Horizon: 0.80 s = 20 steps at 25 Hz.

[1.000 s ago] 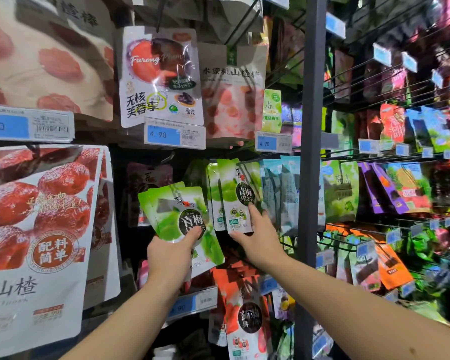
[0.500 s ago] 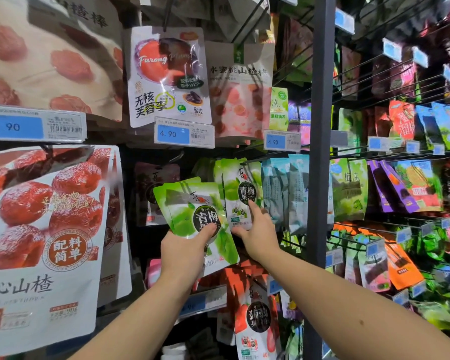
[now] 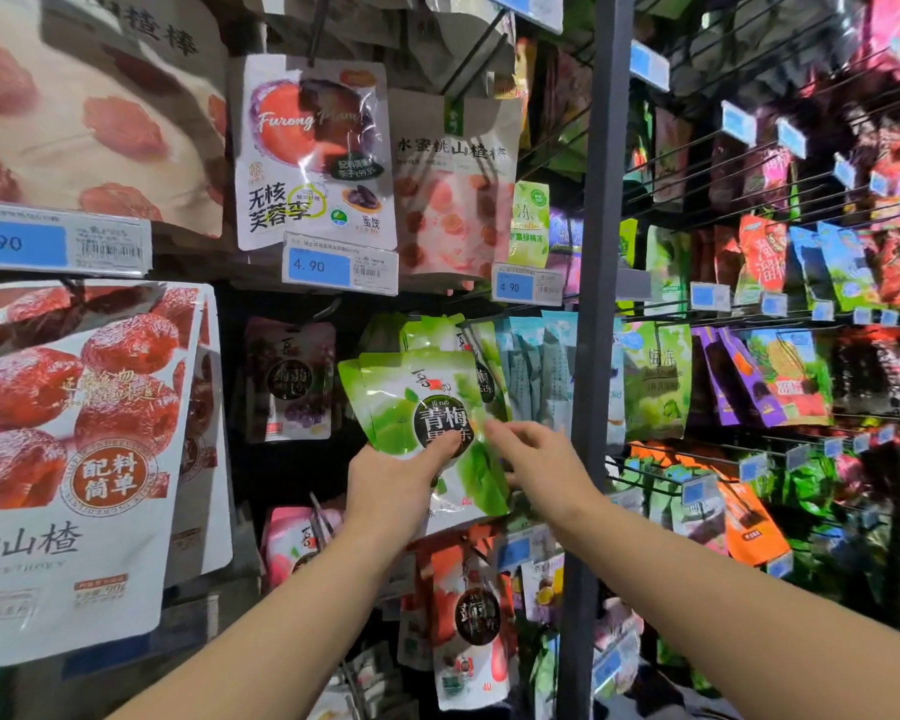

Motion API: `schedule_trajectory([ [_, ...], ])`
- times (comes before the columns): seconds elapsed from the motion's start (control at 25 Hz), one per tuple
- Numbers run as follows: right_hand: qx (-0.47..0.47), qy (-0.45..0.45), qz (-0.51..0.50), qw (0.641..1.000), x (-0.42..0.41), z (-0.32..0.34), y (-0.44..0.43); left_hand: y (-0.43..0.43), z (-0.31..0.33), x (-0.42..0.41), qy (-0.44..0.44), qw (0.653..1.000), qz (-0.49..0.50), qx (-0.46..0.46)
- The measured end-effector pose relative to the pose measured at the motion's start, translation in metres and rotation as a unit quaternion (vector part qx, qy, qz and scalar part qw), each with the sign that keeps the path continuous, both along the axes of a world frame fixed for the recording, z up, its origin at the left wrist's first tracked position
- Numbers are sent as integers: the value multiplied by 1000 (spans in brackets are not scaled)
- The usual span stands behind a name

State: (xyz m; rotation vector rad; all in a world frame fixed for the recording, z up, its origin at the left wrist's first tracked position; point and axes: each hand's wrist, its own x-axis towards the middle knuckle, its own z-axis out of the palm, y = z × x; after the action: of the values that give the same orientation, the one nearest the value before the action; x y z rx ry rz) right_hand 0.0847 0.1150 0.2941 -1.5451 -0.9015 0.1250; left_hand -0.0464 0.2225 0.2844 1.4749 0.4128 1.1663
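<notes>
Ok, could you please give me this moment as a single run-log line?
place: snack rack | left hand: grips green pouches | right hand: fingers at their right edge, blurred

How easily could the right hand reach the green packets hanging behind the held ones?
Probably yes: the right hand looks free, and the hanging packets show just above the held packets the left hand grips.
</notes>
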Motion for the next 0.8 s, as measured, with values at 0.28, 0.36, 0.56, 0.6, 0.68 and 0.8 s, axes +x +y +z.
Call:
schedule_trajectory([
  [0.28,39,110,14,993,4,-3,-4,-6,10,11,40,998,-5,38],
  [0.36,79,131,-18,988,14,2,-3,-3,10,8,36,999,-3,4],
  [0.56,179,110,-63,976,35,14,-13,8,6,-6,23,1000,6,2],
  [0.6,185,109,-55,975,37,14,-15,11,5,-8,19,1000,10,-2],
  [0.68,192,102,-35,975,38,12,-18,15,3,-11,13,1000,11,-15],
  [0.8,189,80,-21,979,36,9,-21,15,3,-14,12,1000,6,-21],
])
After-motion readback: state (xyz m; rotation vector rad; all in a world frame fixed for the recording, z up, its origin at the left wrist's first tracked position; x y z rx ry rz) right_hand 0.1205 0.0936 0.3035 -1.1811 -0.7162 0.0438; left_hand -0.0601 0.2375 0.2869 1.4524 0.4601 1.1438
